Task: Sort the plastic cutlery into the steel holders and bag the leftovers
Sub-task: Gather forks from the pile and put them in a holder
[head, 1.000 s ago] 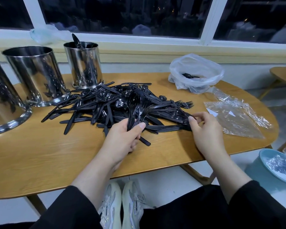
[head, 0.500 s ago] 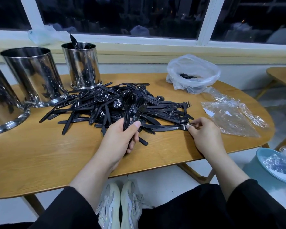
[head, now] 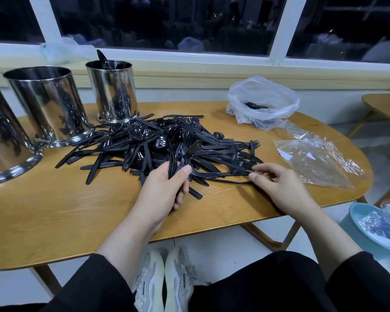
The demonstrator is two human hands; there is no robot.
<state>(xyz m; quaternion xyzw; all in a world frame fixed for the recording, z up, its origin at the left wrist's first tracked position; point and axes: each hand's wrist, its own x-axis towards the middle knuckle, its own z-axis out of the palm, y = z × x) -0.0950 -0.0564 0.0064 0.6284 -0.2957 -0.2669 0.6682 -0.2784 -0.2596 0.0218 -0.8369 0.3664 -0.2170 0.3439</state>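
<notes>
A rounded wooden table (head: pixel 54 217) stands below a window. A sprawling pile of black plastic cutlery (head: pixel 158 149) covers its middle, forks and knives tangled together. Three steel holders line the left side: one at the edge (head: pixel 2 140), a wide one (head: pixel 47 104) beside it, and a narrower one (head: pixel 113 91) at the back with a black utensil standing in it. Toward the right, a white plastic bag (head: pixel 262 102) sits open with a few black pieces inside, near flat clear plastic wrappers (head: pixel 313 161).
</notes>
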